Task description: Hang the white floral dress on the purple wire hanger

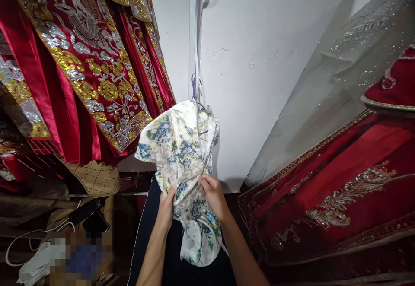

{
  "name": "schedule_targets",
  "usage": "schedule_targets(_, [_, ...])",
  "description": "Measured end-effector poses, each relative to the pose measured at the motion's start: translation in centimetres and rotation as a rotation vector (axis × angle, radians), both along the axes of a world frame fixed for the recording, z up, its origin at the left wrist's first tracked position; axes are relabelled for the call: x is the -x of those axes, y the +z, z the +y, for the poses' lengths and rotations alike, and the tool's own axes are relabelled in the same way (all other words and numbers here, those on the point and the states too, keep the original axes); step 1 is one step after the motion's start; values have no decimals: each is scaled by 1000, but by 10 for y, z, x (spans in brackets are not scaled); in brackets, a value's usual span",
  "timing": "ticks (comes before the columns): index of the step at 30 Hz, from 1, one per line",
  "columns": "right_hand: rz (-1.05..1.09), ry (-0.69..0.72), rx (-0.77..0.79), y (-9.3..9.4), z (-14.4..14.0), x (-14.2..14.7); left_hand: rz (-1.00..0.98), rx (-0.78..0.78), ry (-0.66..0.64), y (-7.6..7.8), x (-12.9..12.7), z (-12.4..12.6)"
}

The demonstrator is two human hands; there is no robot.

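Note:
A short-sleeved white blouse (186,143) with blue and yellow flowers hangs on a thin purple hanger (193,85) in front of the wall. My left hand (167,206) grips the blouse's left side at the waist, thumb on top and the other fingers hidden behind the cloth. With fingers pinched together, my right hand (212,193) holds the opening edge of the blouse at about the same height. Below both hands the lower part of the garment drapes over dark trousers (145,225).
Red garments with gold and silver embroidery (106,91) hang at left. At right hang a red beaded garment (340,191) and a sheer grey sequined one (350,57). A wooden stool (108,217) at lower left bears a phone (96,223), a white cable and cloth.

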State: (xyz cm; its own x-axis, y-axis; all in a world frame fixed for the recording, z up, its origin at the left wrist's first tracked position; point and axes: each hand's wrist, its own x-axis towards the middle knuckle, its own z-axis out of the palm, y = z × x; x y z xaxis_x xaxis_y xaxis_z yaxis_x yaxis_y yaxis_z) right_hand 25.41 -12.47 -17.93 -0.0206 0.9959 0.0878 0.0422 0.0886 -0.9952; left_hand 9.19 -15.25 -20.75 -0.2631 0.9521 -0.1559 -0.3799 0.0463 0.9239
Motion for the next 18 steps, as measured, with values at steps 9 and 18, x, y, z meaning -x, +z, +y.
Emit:
schedule_targets(9, [-62,141,-17,21,-17,-4,862,-407,297,3,-23,-8])
schedule_targets(18, [-91,338,-5,81,15,-2,595,-467,47,30,-43,15])
